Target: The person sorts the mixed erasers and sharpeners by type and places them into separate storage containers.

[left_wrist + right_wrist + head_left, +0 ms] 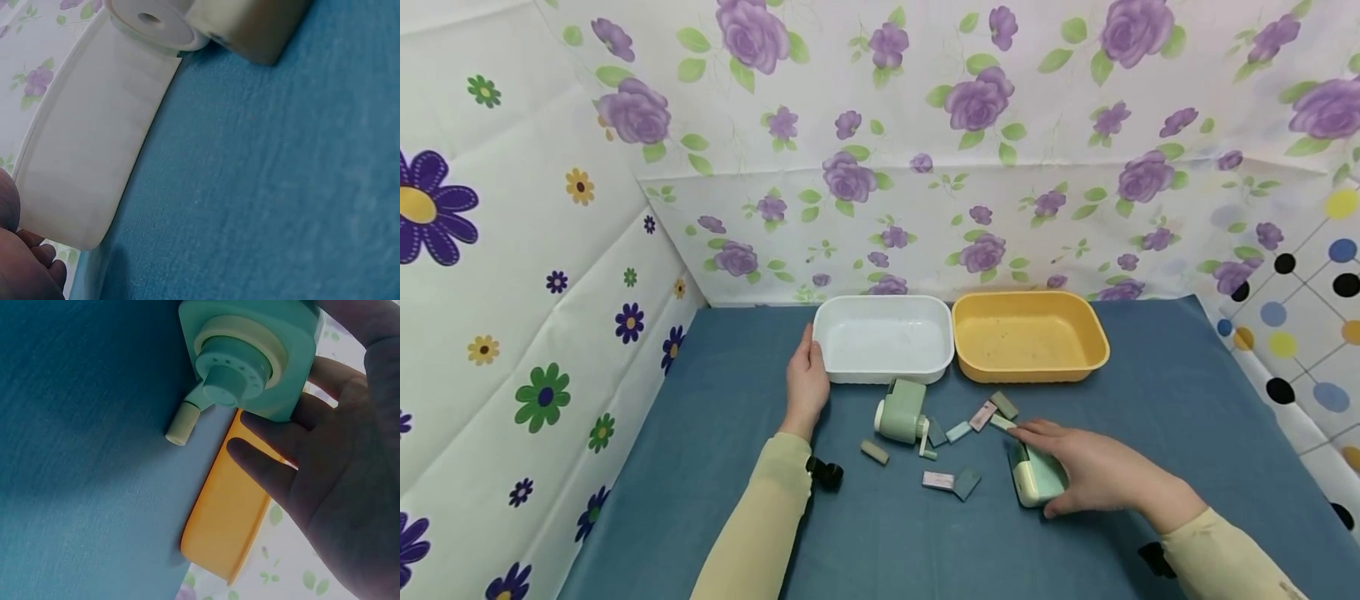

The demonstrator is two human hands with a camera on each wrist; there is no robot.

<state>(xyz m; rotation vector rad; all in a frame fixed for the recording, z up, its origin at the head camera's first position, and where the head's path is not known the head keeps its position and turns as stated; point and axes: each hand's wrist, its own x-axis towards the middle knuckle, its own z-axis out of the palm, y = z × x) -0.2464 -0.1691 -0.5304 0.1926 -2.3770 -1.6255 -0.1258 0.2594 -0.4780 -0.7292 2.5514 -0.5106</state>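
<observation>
My right hand [1093, 471] holds a green hand-crank pencil sharpener [1028, 479], thumb at its near end and fingers at the far side. The right wrist view shows the sharpener's crank [182, 424] and round dial, with some fingertips hidden behind its body. At the left end of a white basin [883, 375], my left hand [807, 383] touches the outer wall with its fingers fairly straight. A second green crank sharpener [902, 412] stands in front of that basin, its crank toward the right.
A yellow basin [1030, 373] adjoins the white one at the back. Several small block-shaped pieces, perhaps erasers, lie about the blue cloth [880, 542], among them a pink one [937, 481], a dark green one [966, 483] and an olive one [874, 452]. Patterned sheets [850, 225] enclose the back and sides.
</observation>
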